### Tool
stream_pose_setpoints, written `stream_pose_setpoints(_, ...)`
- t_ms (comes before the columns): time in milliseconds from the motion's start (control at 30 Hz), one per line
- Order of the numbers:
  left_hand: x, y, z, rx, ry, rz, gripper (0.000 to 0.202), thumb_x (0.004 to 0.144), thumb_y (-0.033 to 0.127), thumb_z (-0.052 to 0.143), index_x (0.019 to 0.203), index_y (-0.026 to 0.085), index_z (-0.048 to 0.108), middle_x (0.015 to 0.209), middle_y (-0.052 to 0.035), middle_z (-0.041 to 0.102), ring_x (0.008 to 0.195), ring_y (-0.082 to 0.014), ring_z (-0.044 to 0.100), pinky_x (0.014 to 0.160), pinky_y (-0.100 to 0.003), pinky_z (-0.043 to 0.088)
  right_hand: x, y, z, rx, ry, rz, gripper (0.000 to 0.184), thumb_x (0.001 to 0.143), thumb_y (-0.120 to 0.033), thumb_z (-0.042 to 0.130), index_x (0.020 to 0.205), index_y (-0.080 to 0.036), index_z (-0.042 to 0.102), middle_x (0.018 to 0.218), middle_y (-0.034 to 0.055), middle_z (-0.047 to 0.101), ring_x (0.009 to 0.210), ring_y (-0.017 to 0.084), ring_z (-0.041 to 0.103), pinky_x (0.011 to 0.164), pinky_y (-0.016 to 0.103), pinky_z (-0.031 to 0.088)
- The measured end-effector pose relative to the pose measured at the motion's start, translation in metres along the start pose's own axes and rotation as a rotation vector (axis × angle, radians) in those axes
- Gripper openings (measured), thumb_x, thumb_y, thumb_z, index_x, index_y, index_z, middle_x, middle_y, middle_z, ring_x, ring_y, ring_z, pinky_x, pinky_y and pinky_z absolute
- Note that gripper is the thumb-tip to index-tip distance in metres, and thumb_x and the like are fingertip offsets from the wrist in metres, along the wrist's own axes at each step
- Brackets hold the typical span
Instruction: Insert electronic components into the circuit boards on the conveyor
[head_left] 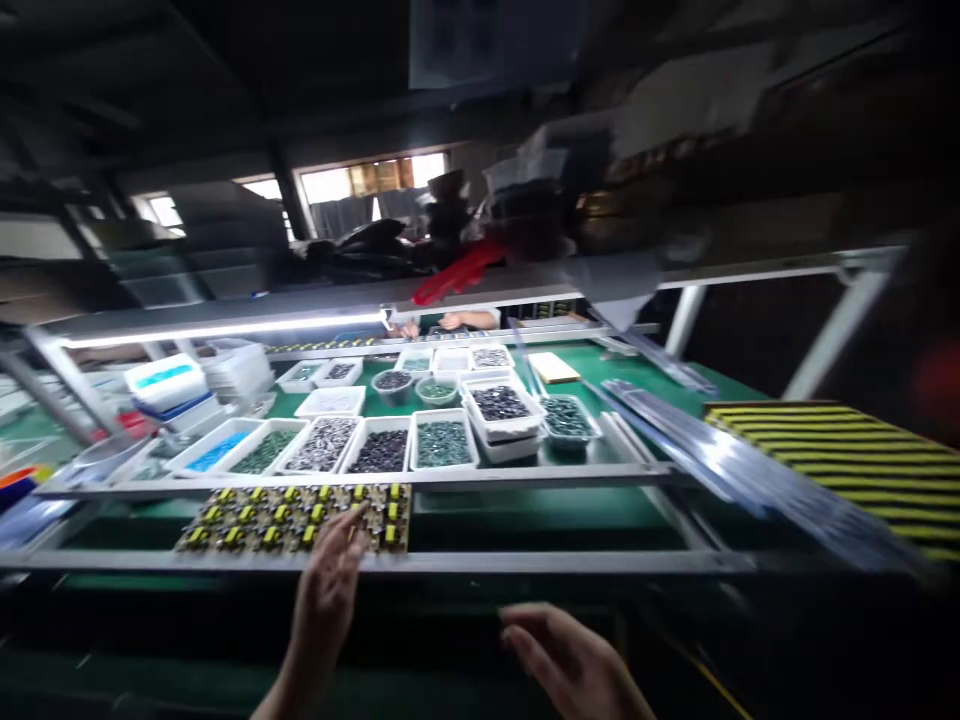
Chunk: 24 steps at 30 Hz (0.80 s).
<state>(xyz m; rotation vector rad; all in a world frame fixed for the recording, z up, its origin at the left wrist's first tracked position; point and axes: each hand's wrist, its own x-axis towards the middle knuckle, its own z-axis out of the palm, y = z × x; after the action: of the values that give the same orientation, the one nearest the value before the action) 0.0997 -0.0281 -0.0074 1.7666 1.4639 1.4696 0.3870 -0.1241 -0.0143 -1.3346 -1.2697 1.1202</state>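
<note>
The fingers (341, 528) of the left hand (328, 578) are loosely extended and parted over the right part of the component panel (259, 512), with nothing seen in them; whether the panel is touched cannot be told. The right hand (577, 665) is held low and apart, to the right of the panel, its fingers bent; because of blur, it cannot be told whether anything small is pinched there. The panel, set with rows of yellow parts, lies between the front rail (517, 564) and the rear rail (525, 474). For careful handling, its edges would best be used, its parts left unpressed, and the panel kept level along the rails. Small pieces would be better taken singly from the white trays (443, 442) just beyond, without the rims being knocked. Part of the panel is covered by the left hand, and its fine parts are too blurred to be told apart. Farther back, above the green table (637, 365), another person's hands (457, 320) are partly hidden by the frame, and the shelf above (322, 300) is lost in shadow.
</note>
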Motion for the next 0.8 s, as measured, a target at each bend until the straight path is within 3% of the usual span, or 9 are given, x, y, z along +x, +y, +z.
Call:
stream_pose_setpoints(67,0.016,-0.034,-0.056,0.091,0.131,-0.030,0.046,0.094,0.052,0.055,0.123,0.020,0.071,0.137,-0.0135,0.066,0.137,-0.0334,0.052,0.123,-0.056,0.032,0.053,-0.023,0.027,-0.030,-0.096,-0.075,0.045,0.080,-0.062,0.074,0.105,-0.024,0.080,0.098,0.0084,0.079,0.091,0.031,0.072,0.084,0.037,0.057)
stream_pose_setpoints(133,0.023,-0.065,-0.098,0.150,0.220,-0.073,0.050,0.091,0.055,0.057,0.123,0.019,0.070,0.135,-0.0145,0.066,0.134,-0.0354,0.053,0.122,-0.059,0.032,0.102,-0.031,0.051,-0.046,-0.119,-0.059,0.047,0.076,-0.057,0.077,0.106,-0.022,0.080,0.093,0.0078,0.078,0.089,0.030,0.070,0.083,0.038,0.055)
stream_pose_setpoints(233,0.026,-0.096,-0.130,0.235,0.297,-0.077,0.051,0.092,0.056,0.055,0.126,0.020,0.067,0.134,-0.0129,0.066,0.134,-0.0346,0.054,0.122,-0.056,0.033,0.157,-0.027,0.078,-0.039,-0.157,0.012,0.044,0.068,-0.055,0.082,0.092,-0.018,0.079,0.082,0.0072,0.077,0.081,0.028,0.068,0.075,0.037,0.054)
stream_pose_setpoints(333,0.022,-0.108,-0.133,0.238,0.281,-0.085,0.050,0.095,0.053,0.054,0.132,0.022,0.064,0.139,-0.0119,0.063,0.137,-0.0344,0.052,0.123,-0.056,0.032,0.183,-0.016,0.091,-0.015,-0.249,0.135,0.046,0.064,-0.057,0.084,0.081,-0.016,0.077,0.071,0.0049,0.073,0.069,0.022,0.066,0.065,0.034,0.053)
stream_pose_setpoints(433,0.016,-0.109,-0.124,0.205,0.268,-0.121,0.046,0.096,0.050,0.054,0.132,0.022,0.064,0.140,-0.0120,0.062,0.138,-0.0354,0.051,0.121,-0.059,0.034,0.189,-0.011,0.093,-0.001,-0.324,0.243,0.050,0.064,-0.059,0.086,0.082,-0.014,0.076,0.071,0.0029,0.071,0.066,0.017,0.064,0.065,0.030,0.052)
stream_pose_setpoints(700,0.015,-0.093,-0.102,0.144,0.175,-0.105,0.037,0.099,0.041,0.054,0.131,0.026,0.065,0.140,-0.0085,0.064,0.134,-0.0298,0.055,0.117,-0.047,0.042,0.197,-0.010,0.095,0.020,-0.398,0.354,0.054,0.061,-0.061,0.089,0.080,-0.015,0.069,0.071,-0.0005,0.066,0.065,0.013,0.059,0.064,0.025,0.048)
stream_pose_setpoints(800,0.023,-0.080,-0.093,0.089,0.065,-0.150,0.039,0.100,0.044,0.053,0.131,0.026,0.068,0.137,-0.0098,0.067,0.133,-0.0301,0.057,0.115,-0.048,0.044,0.197,-0.009,0.089,0.032,-0.410,0.347,0.055,0.060,-0.063,0.090,0.078,-0.015,0.067,0.067,-0.0027,0.061,0.060,0.010,0.053,0.060,0.024,0.044)
